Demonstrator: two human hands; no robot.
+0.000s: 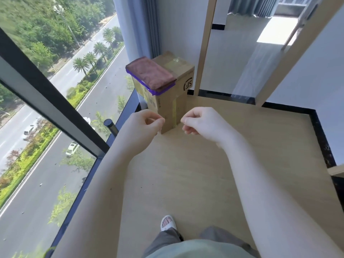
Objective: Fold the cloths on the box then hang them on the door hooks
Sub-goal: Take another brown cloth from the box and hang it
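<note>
On top of the tall cardboard box (173,86), at the far end of the wooden floor (204,164) beside the window (46,108), we have the cloths (150,74) stacked: a brownish one on top, a purple one showing only as an edge beneath it. They sit there, we judge, because the box top serves as the folding surface at a handy height. Our left hand (147,123) and right hand (201,123) hang in front of the box, well below the cloths, fingers curled with thumb against fingertips; each grip is closed and, as far as we can see, holds nothing. How many cloths lie in the stack we cannot tell. The door hooks are out of view; only a pale wooden frame (204,43) stands right of the box. Near us, a foot in a white slipper (167,223) shows.
</note>
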